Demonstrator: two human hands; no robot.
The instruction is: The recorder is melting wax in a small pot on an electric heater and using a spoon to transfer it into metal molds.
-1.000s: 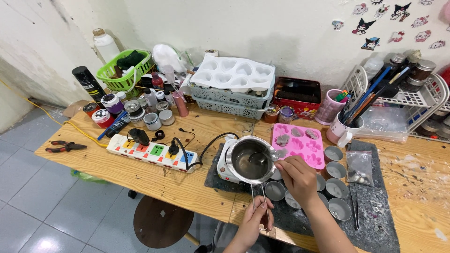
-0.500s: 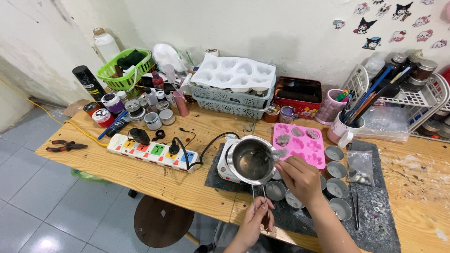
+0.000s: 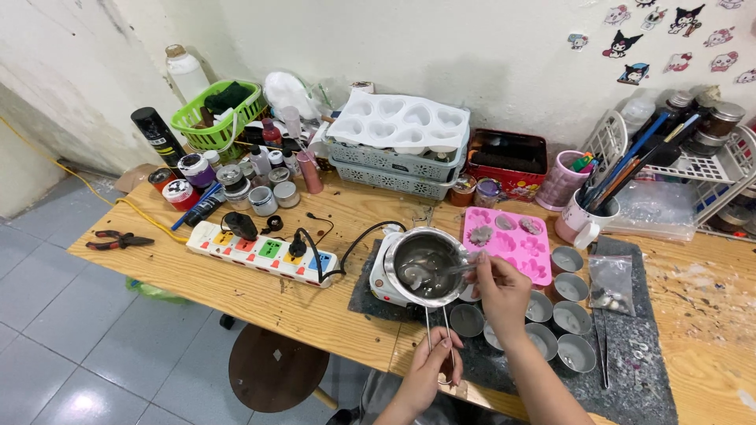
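Worktop (image 3: 236, 287): a long wooden top against a white wall, crowded along its back edge with baskets, jars and tins.
Mat (image 3: 630, 370): a dark grey sheet at the front edge, right of centre, carrying the small things.
Power strip (image 3: 260, 252): white, with coloured switches, lying left of centre, one black cord running to the heater.
Heater (image 3: 386, 279): a small white hotplate on the mat's left end, under the pot.
Pot (image 3: 425, 266): a round metal melting pot on the heater, a pale melt pooled inside.
Mould (image 3: 508, 240): pink, touching the pot's right side, a few hollows filled.
Tins (image 3: 567, 319): small round metal cups grouped on the mat near the front edge.
Left hand (image 3: 429, 370): closed on the pot's wire handle at the front edge, steadying it.
Right hand (image 3: 500, 291): fingers pinched on a thin metal stirrer (image 3: 453, 269) dipped into the melt.
Doing it well: probably slow, shallow stirring, the handle held firm so the pot stays flat.
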